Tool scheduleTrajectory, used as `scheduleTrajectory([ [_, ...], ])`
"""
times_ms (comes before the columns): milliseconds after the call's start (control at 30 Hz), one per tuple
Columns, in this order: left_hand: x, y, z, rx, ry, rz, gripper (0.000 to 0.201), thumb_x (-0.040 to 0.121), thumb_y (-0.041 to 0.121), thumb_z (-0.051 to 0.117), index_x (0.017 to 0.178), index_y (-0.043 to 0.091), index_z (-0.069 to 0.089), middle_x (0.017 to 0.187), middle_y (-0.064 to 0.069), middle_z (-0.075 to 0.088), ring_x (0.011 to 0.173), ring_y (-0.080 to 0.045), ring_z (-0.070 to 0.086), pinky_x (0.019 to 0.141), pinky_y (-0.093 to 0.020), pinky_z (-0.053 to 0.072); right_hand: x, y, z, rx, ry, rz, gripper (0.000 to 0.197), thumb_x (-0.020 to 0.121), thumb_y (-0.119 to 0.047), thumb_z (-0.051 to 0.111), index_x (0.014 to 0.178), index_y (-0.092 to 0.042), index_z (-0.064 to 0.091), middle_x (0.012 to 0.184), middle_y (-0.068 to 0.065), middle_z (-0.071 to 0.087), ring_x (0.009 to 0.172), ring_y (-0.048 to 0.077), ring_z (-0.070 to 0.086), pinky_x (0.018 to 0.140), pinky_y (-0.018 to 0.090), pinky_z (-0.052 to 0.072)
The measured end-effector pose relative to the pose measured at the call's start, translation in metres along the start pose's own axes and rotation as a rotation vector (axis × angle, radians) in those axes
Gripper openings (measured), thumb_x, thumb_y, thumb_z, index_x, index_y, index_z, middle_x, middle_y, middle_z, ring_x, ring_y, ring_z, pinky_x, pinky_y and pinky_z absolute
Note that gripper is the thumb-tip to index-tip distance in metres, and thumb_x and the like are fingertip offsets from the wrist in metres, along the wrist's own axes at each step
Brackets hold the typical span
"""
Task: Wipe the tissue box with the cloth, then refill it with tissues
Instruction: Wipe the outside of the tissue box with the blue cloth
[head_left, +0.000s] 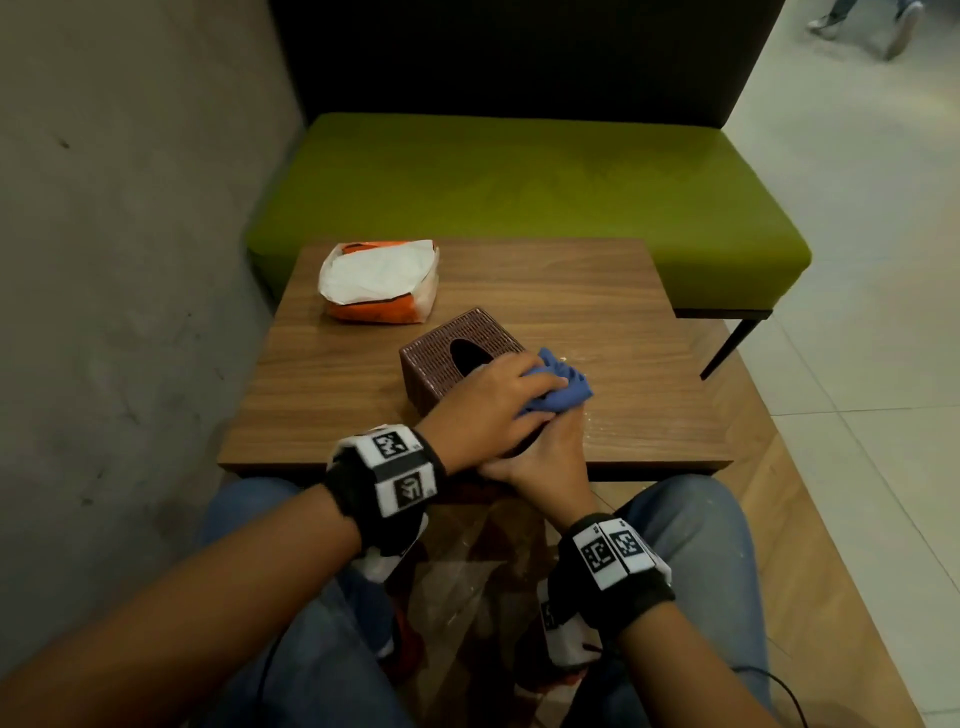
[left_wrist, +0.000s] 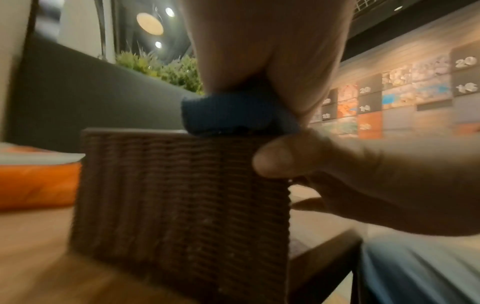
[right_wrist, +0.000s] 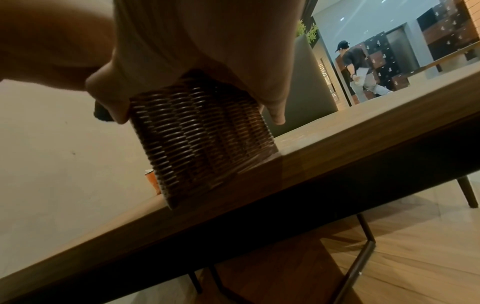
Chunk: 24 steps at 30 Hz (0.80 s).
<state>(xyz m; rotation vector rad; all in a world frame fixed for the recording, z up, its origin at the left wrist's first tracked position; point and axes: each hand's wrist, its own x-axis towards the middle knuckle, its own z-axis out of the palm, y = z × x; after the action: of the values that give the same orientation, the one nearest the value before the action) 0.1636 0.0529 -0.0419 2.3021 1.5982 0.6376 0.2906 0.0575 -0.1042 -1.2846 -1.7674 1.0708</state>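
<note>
The brown woven tissue box (head_left: 452, 353) stands upright near the front edge of the wooden table (head_left: 332, 395). The left hand (head_left: 485, 402) reaches across it, fingers curled round a bunched blue cloth (head_left: 563, 384) pressed on the box's top right edge. The right hand (head_left: 545, 452) clasps the box's near side, thumb and fingers spread against the weave. An orange tissue pack (head_left: 379, 280) lies behind, well apart.
</note>
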Motion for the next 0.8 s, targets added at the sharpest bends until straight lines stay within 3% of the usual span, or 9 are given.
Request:
scheduleTrajectory([
  [67,0.005,-0.016,-0.01,0.078,0.02,-0.06,0.038,0.091,0.026,0.058,0.128,0.022,0.055,0.124,-0.006,0.056,0.114,-0.023,0.048,0.095,-0.037,0.039,0.0,-0.001,-0.001,-0.018,0.0,0.012,0.125,0.046,-0.038,0.094,0.144,-0.011,0.02,0.138,0.002,0.034,0.132,0.017,0.037,0.114,0.032,0.033],
  [167,0.024,-0.062,-0.029,0.178,0.119,-0.395,0.038,0.092,0.027,0.055,0.13,0.025,0.053,0.129,-0.007,0.055,0.118,-0.029,0.045,0.094,-0.04,0.037,0.002,0.001,-0.001,-0.028,0.005,-0.001,0.122,0.047,-0.034,0.096,0.141,-0.01,0.023,0.132,-0.003,0.034,0.126,0.012,0.038,0.106,0.022,0.031],
  [233,0.029,-0.065,-0.029,0.166,0.143,-0.449,0.037,0.092,0.028,0.055,0.128,0.024,0.054,0.128,-0.006,0.055,0.119,-0.03,0.046,0.093,-0.04,0.038,0.004,0.001,-0.001,-0.03,-0.001,-0.007,0.122,0.046,-0.038,0.095,0.14,-0.01,0.023,0.132,-0.003,0.034,0.126,0.011,0.038,0.106,0.022,0.032],
  [333,0.015,-0.027,-0.008,0.037,0.057,-0.256,0.035,0.091,0.028,0.056,0.125,0.023,0.055,0.13,-0.002,0.054,0.122,-0.023,0.047,0.098,-0.043,0.036,0.007,0.001,-0.003,-0.032,-0.026,-0.015,0.121,0.044,-0.047,0.089,0.14,-0.011,0.025,0.134,0.0,0.036,0.127,0.013,0.038,0.111,0.031,0.035],
  [433,-0.007,-0.008,0.003,-0.032,0.025,-0.072,0.033,0.089,0.03,0.058,0.121,0.023,0.058,0.122,0.001,0.058,0.116,-0.019,0.052,0.101,-0.048,0.031,0.008,0.0,-0.005,-0.026,-0.091,-0.03,0.1,0.049,-0.039,0.089,0.13,-0.024,0.032,0.13,0.0,0.042,0.124,0.014,0.045,0.107,0.035,0.042],
  [500,-0.001,-0.02,-0.001,-0.006,0.034,-0.1,0.033,0.088,0.028,0.061,0.121,0.021,0.058,0.123,0.0,0.058,0.118,-0.02,0.052,0.108,-0.054,0.024,0.008,0.001,-0.006,-0.036,-0.061,-0.038,0.107,0.049,-0.044,0.09,0.134,-0.018,0.032,0.132,0.003,0.042,0.126,0.016,0.045,0.108,0.038,0.042],
  [567,0.013,-0.03,-0.004,0.005,0.092,-0.181,0.033,0.087,0.023,0.061,0.119,0.016,0.059,0.123,-0.006,0.059,0.119,-0.025,0.052,0.106,-0.057,0.029,0.007,-0.001,-0.006,-0.045,-0.048,-0.023,0.119,0.048,-0.045,0.092,0.14,-0.008,0.027,0.135,0.007,0.039,0.13,0.02,0.042,0.111,0.041,0.039],
  [733,0.003,-0.01,0.002,-0.125,0.09,-0.077,0.024,0.083,0.015,0.064,0.105,0.005,0.064,0.105,-0.009,0.062,0.095,-0.023,0.059,0.084,-0.031,0.044,0.014,0.0,-0.01,-0.051,-0.134,-0.009,0.128,0.048,-0.052,0.089,0.149,-0.014,0.02,0.147,0.007,0.034,0.141,0.022,0.033,0.116,0.045,0.034],
  [800,-0.006,-0.01,-0.002,-0.138,0.05,-0.027,0.027,0.084,0.015,0.064,0.109,0.006,0.063,0.108,-0.01,0.062,0.099,-0.02,0.059,0.086,-0.027,0.044,0.015,0.001,-0.012,-0.076,-0.161,0.002,0.125,0.046,-0.057,0.086,0.147,-0.016,0.025,0.144,0.005,0.037,0.138,0.02,0.036,0.115,0.045,0.036],
])
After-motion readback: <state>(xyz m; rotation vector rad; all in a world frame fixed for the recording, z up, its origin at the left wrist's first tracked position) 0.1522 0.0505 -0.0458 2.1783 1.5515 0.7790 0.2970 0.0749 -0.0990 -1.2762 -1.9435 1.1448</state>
